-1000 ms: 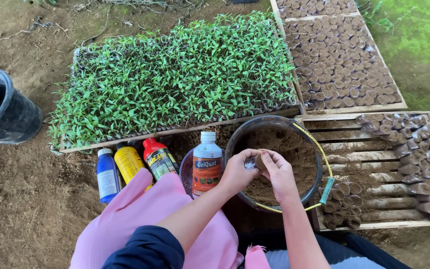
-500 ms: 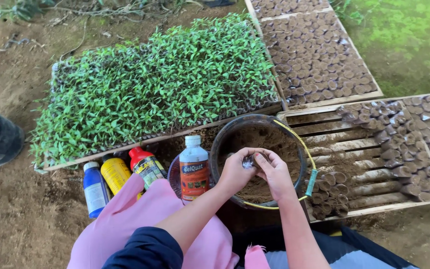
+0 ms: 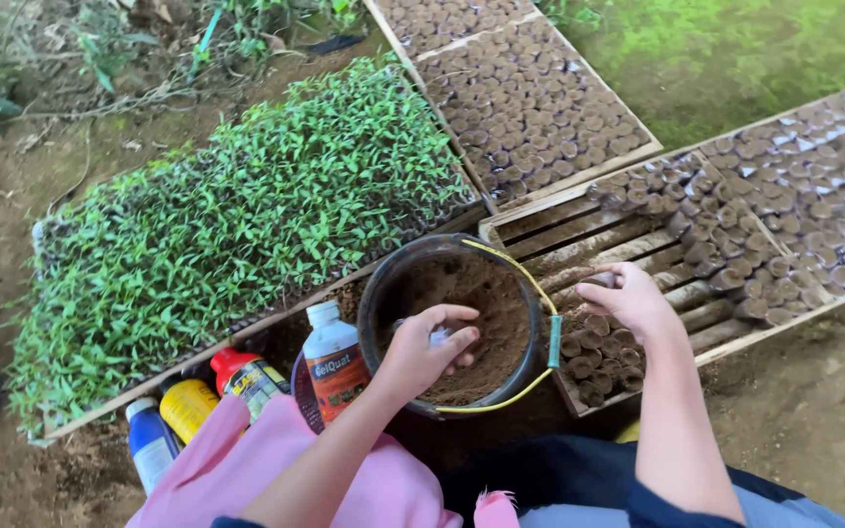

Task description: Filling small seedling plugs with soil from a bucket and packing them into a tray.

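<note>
I see my left hand point(image 3: 422, 352) inside the black bucket point(image 3: 376, 293) of brown soil, fingers curled around a small clear pot point(image 3: 439, 335). My right hand point(image 3: 628, 298) is over the wooden tray point(image 3: 579, 230), fingers pinching a filled pot point(image 3: 600, 280). Seedling bed point(image 3: 237, 215) crowds the bucket's far rim; capped bottles point(image 3: 333, 357) stand just left.

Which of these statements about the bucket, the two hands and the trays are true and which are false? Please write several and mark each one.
1. The left hand is over the soil in the black bucket. True.
2. The right hand rests inside the bucket. False: it is over the wooden tray of small soil pots.
3. The seedling tray is bare soil. False: green seedlings fill it.
4. Bottles stand left of the bucket. True.
</note>
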